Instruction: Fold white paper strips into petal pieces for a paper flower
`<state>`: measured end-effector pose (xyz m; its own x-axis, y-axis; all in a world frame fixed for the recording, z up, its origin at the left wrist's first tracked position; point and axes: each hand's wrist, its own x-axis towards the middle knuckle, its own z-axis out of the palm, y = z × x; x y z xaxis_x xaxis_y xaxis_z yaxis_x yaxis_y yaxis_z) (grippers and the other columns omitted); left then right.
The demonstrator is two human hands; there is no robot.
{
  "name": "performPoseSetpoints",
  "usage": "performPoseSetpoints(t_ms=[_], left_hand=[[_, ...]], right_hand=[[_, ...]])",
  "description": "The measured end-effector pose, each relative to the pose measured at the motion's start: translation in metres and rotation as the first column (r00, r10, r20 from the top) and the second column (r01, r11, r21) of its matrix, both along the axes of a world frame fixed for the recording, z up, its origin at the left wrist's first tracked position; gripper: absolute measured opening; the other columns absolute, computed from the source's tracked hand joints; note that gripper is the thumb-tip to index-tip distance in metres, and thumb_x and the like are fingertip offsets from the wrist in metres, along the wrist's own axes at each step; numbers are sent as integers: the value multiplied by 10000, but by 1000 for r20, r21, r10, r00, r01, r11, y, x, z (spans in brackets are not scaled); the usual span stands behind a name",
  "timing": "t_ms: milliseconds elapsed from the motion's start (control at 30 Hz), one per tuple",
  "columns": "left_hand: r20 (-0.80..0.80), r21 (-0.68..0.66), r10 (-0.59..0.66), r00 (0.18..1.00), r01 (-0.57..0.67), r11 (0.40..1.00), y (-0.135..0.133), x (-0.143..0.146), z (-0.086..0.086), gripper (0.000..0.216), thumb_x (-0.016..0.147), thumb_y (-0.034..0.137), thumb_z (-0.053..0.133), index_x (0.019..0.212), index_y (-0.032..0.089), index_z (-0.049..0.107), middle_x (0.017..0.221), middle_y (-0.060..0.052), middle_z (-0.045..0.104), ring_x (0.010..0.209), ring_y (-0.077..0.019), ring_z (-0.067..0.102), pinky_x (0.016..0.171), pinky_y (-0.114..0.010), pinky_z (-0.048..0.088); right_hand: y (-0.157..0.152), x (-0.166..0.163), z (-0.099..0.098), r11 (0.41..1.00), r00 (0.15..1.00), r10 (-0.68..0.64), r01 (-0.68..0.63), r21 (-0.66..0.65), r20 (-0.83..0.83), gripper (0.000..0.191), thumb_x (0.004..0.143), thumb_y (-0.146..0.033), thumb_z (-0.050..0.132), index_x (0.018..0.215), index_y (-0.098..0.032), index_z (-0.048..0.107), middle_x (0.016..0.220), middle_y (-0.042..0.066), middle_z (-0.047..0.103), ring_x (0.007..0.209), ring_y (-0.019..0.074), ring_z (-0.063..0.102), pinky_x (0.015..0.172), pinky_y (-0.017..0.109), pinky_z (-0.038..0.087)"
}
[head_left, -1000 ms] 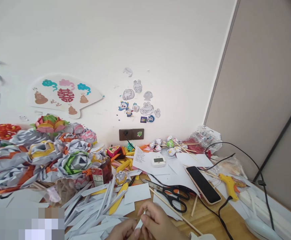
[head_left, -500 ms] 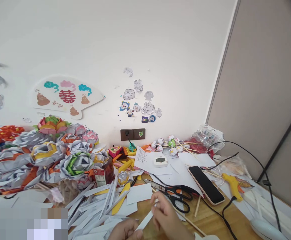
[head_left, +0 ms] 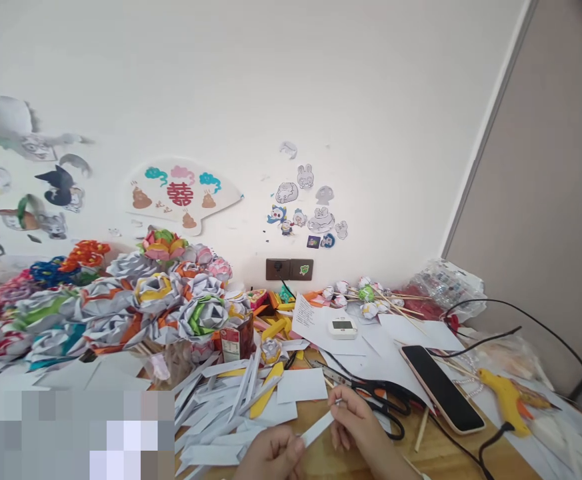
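Observation:
A narrow white paper strip stretches between my two hands above the wooden table. My left hand pinches its lower left end between thumb and finger. At the upper right end, my right hand holds the strip with its fingertips. Just beyond my right hand lie black-handled scissors, partly covered by it. A heap of folded white paper strips spreads to the left of my left hand. A white paper rectangle rests behind the hands.
Folded paper flowers are piled at the left. A white digital timer sits on papers at the back. On the right are a phone, a yellow glue gun and looping black cables. A wooden stick lies near the scissors.
The view has turned left, so the scene sits further right. Both hands still hold the paper strip; my left hand shows more fully, and the right fingers have closed in at the strip's end.

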<state>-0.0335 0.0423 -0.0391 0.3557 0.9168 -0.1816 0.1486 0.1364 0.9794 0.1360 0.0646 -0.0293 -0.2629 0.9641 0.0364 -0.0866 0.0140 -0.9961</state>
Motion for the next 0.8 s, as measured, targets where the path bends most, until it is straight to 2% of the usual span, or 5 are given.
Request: performPoseSetpoints(t_ms=[267,467,600,700,800], left_hand=[[-128,127,-65,990,81,989,-2,3,9,588,509,769,275,470,193,385,358,76,353,324,-52,295,348,-180,181],[-413,455,-153,898,349,819,-7,1,9,512,680,606,339,505,167,539,462,50,373,446,-73,331,418,-189,219],[-473,471,-87,877,335,816,-8,2,7,388,725,468,404,599,168,614,469,42,446,445,-74,353,408,-182,232],[-480,480,-52,876,312,820,-12,2,10,295,734,350,442,612,152,622,465,37,473,435,-76,364,399,-182,238],[-484,481,-57,873,319,817,-19,2,15,258,743,248,421,614,140,617,485,20,517,431,-81,406,411,-185,280]], right_hand=[[-5,7,5,977,974,-201,192,-95,-107,289,609,-429,567,667,-169,454,316,-93,354,265,48,269,312,171,127],[-7,3,2,945,936,-323,310,-106,-138,272,614,-417,596,708,-188,484,392,-65,415,332,91,381,328,195,260],[-10,-33,24,967,940,-254,253,-33,-229,353,648,-428,584,870,-179,470,510,-36,507,451,119,479,449,233,381],[-10,-62,37,998,997,-61,60,-22,-56,499,721,-438,501,1117,-193,323,606,-11,585,431,116,489,436,231,368],[-16,-72,39,990,971,-86,59,127,223,468,696,-352,543,1092,-161,381,506,-27,568,470,145,510,513,268,400]])
